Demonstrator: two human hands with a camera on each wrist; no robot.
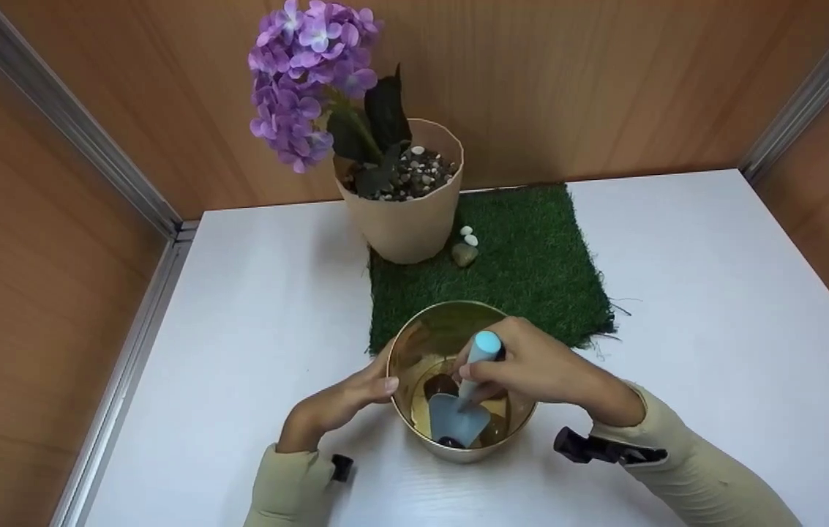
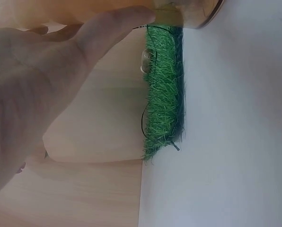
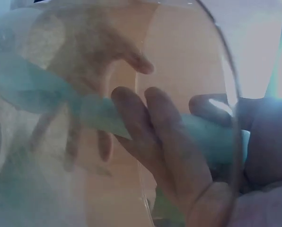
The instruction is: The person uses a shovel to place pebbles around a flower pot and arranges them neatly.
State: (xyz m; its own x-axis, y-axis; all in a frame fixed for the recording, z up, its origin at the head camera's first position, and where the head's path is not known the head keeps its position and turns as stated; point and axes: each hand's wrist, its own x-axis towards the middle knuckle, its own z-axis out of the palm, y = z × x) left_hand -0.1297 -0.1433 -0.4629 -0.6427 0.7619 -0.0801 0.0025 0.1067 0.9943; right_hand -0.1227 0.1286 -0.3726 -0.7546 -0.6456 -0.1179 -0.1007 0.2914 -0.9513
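Note:
An amber-tinted see-through bowl stands on the white table. My left hand rests against its left side, thumb near the rim; through the wall in the right wrist view, those fingers look straight and spread. Inside the bowl, my right hand grips the light blue handle of a small trowel, its blade pointing down at the bottom. Dark brown stones lie around the blade, partly hidden by it. The right wrist view shows fingers curled round the trowel's handle.
Behind the bowl lies a square of artificial grass. On its back left corner stands a beige pot with a purple hydrangea and pebbles in soil. Several small stones sit beside the pot. Wooden panels enclose the table.

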